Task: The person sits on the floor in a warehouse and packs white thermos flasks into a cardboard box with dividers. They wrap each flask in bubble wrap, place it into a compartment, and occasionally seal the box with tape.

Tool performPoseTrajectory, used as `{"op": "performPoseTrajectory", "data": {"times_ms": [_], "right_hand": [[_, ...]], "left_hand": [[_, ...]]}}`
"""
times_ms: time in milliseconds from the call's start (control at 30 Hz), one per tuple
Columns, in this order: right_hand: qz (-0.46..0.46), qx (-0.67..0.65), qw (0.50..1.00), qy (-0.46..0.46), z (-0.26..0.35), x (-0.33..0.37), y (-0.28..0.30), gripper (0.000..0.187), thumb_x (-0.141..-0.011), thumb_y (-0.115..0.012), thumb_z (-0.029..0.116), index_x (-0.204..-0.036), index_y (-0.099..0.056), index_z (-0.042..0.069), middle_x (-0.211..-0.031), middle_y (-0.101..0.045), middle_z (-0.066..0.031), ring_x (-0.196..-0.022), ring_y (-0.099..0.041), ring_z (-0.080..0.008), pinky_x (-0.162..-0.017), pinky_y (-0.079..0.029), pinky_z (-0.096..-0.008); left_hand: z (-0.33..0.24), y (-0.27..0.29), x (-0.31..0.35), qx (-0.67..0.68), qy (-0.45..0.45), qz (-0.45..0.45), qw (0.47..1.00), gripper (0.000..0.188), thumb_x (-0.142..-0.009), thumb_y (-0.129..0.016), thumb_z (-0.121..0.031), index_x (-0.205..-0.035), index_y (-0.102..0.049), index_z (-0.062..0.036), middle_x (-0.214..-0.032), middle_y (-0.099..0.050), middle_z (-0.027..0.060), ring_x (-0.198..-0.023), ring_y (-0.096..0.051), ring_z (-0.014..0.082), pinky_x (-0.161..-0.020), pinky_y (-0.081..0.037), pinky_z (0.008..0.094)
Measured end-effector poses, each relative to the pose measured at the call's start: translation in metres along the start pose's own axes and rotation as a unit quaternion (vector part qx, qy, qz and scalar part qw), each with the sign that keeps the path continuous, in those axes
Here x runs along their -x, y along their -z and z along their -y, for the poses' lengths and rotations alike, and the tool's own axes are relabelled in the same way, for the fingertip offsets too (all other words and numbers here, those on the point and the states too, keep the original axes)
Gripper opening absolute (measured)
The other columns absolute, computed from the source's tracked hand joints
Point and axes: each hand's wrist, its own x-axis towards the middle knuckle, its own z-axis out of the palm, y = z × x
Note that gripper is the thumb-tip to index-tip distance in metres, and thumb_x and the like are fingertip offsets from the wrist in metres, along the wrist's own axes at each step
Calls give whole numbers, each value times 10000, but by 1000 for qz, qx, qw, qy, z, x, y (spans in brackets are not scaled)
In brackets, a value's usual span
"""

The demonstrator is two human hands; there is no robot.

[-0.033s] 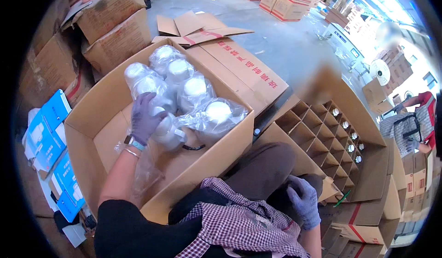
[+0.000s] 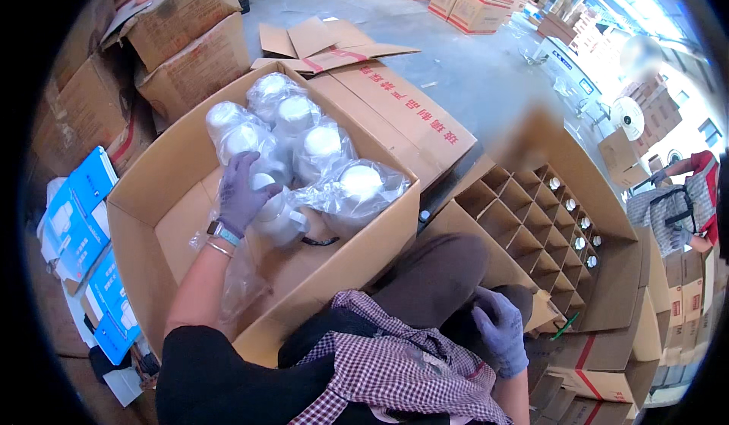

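Note:
In purple-grey gloves, my left hand reaches into a large open cardboard box. Its thumb and fingers are around the top of a pale grey-white jug with a side handle. Unlike its neighbours, this jug appears bare of plastic. Several white-lidded jugs in clear bags stand close behind and beside it. Loose clear plastic lies below my left wrist. My right hand, also gloved, rests at my knee, fingers loosely bent and apart, with nothing visible in it.
At right stands a box with a cardboard divider grid, holding several white-capped items along its far side. Blue printed cartons lie at left. Stacked brown boxes rise behind them. A co-worker is at the far right.

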Motion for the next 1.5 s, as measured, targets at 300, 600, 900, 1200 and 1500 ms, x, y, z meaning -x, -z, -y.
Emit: {"op": "performPoseTrajectory", "data": {"times_ms": [300, 600, 900, 1200, 1500], "right_hand": [[-10, -26, 1000, 13, 12, 3, -2, 370, -856, -706, 167, -1201, -669, 39, -965, -681, -143, -896, -684, -281, -821, -542, -352], [-144, -132, 973, 124, 60, -7, 37, 630, -857, -742, 183, -1427, -500, 70, -1079, -642, -146, -895, -665, -227, -808, -552, -327], [-228, -231, 941, 97, 58, 63, 35, 666, -774, -807, 274, -1324, -517, 36, -1247, -602, -161, -1166, -602, -270, -1007, -479, -387], [-306, -466, 803, -211, -114, 126, -19, 478, -990, -543, 284, -1405, -437, 73, -1249, -549, -152, -1091, -588, -239, -758, -583, -323], [-297, -90, 887, 343, -50, 82, 59, 741, -736, -834, 270, -1356, -448, 142, -1390, -478, -211, -1266, -499, -398, -1061, -398, -516]], "left_hand": [[3, -48, 65, 83, 152, -97, 980, 997, -601, -921, -179, -1437, -398, -29, -1366, -522, 183, -1288, -499, 335, -1097, -402, 423], [-140, 76, 3, 161, -3, -120, 980, 866, -567, -902, -236, -1305, -495, -36, -1210, -582, 179, -1136, -572, 349, -1067, -424, 421], [-374, 79, 38, 226, -546, 192, 784, 1009, -602, -899, -503, -1336, -458, 32, -1330, -504, 269, -1192, -509, 479, -1051, -375, 604], [-312, -72, 66, 491, -127, 375, 776, 800, -837, -730, -545, -1326, -494, 41, -1308, -539, 223, -1225, -518, 349, -1060, -401, 449], [-305, -112, 12, 639, 132, 396, 646, 609, -1082, -300, -480, -1324, -533, 28, -1261, -616, 188, -1146, -602, 288, -1029, -464, 402]]}}
